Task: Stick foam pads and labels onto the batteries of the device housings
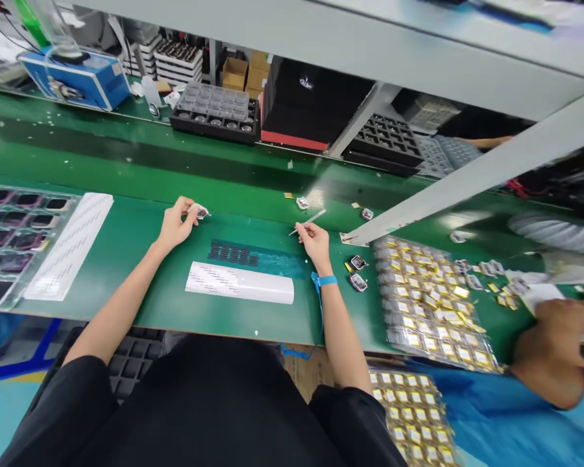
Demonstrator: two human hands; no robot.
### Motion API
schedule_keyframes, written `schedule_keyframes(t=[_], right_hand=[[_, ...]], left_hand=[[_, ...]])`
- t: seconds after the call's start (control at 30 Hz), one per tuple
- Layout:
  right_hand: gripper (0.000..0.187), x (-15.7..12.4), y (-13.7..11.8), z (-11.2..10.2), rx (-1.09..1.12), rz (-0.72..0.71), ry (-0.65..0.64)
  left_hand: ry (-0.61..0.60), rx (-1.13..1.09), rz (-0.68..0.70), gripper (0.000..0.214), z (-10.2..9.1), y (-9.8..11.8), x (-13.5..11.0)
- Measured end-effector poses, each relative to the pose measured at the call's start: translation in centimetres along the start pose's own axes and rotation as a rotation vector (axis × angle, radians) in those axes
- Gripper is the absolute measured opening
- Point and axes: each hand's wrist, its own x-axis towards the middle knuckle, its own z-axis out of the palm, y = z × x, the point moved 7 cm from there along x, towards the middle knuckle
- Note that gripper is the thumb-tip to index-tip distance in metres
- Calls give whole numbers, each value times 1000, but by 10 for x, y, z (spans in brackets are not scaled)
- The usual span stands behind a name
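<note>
While the left hand (176,224) pinches a small pale-and-dark part (202,213) between thumb and fingers, the right hand (314,243) grips a slim pale tool (317,215), its fingers closed around the shaft. The part sits at the left fingertips, just above the green bench (170,311) and well apart from the tool; its finer details are too small to tell. A blue strap (328,280) circles the right wrist. Between the forearms lies a teal sheet (279,261) bearing rows of dark pieces (228,251) at its left end, and just in front of it a white printed sheet (243,287) rests on the bench. To the right of the strap lie two small units (357,281), and beyond them stands a clear tray (389,327) crowded with yellow-edged parts (433,298). At the far left, another printed strip (71,250) lies alongside a clear compartment tray (72,205) holding dark-faced pieces (14,241). At the far right, a co-worker's hand (569,324) shows blurred over the bench.
</note>
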Motion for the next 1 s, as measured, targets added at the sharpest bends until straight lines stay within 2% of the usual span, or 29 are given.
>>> schedule_keyframes(t=[0.13,0.27,0.33,0.43,0.53,0.57,0.63,0.7,0.73,0.87,1.0], right_hand=[[30,-4,-2,1,50,-5,14],[49,-4,-11,-2,112,-4,65],[53,-6,-21,-8,135,-5,111],[47,-24,-53,-23,151,-31,209],[30,-65,-100,-24,129,-92,252],[24,-81,-115,-19,114,-119,231],[17,-114,-135,9,78,-125,35],[17,-143,-133,42,37,-21,-169],[14,-155,-128,54,24,17,-209],[17,-181,-100,82,7,151,-245],[19,-183,-90,85,14,211,-203]], left_hand=[[-57,74,150,26,1,34,-16],[-160,78,236,21,13,61,-36],[-216,87,271,15,15,75,-50],[-243,147,353,9,11,97,-82],[-289,156,340,17,13,105,-119],[-323,152,321,18,17,104,-131],[-386,172,283,20,27,98,-152],[-426,230,243,21,36,89,-165],[-440,262,221,22,40,84,-169],[-458,321,161,22,46,71,-176],[-476,326,198,21,46,73,-176]])
